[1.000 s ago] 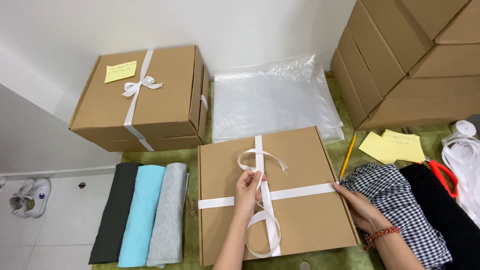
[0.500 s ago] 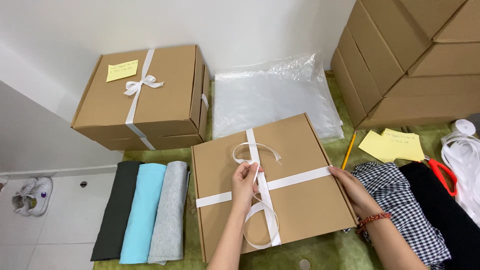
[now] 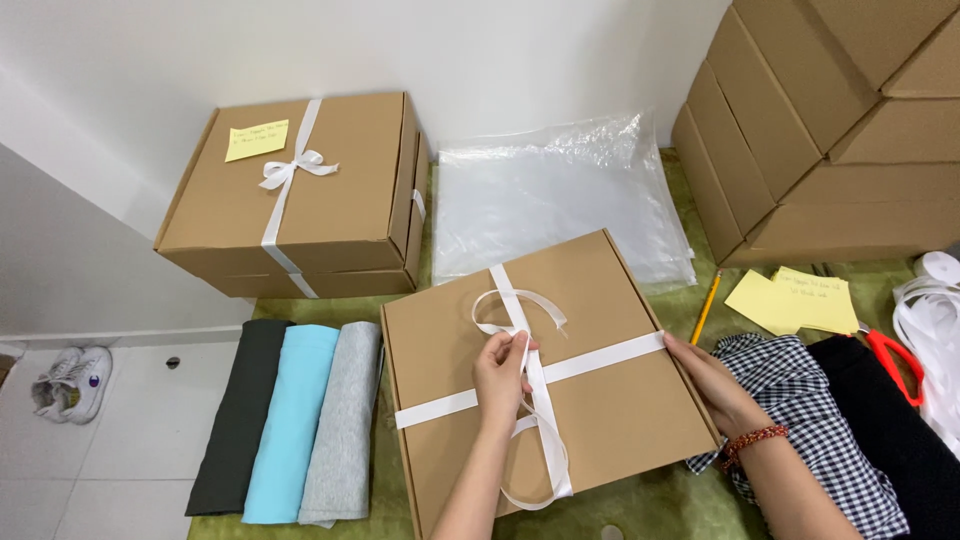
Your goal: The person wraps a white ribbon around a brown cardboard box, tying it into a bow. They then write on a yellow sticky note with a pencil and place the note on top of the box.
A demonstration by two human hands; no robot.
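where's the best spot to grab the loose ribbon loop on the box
Judging by its pose, pinch the ribbon loop at its top curve, coming from the far side: it stands off the box lid there, while the left hand already covers its base at the crossing.

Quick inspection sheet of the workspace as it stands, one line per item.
Surface: green mat on the floor, white tiles at left.
Job's things: brown box, crossed by white ribbon with loose loops at the middle.
Clutter: three folded shirts, tied box with yellow note, plastic bags, pencil, sticky notes, checked cloth, scissors, ribbon pile.
Grippers: left hand pinches the ribbon at the crossing; right hand rests on the box's right edge.
Cables: nothing seen.
Surroundings: white wall, stacked boxes at right, shoes at left.
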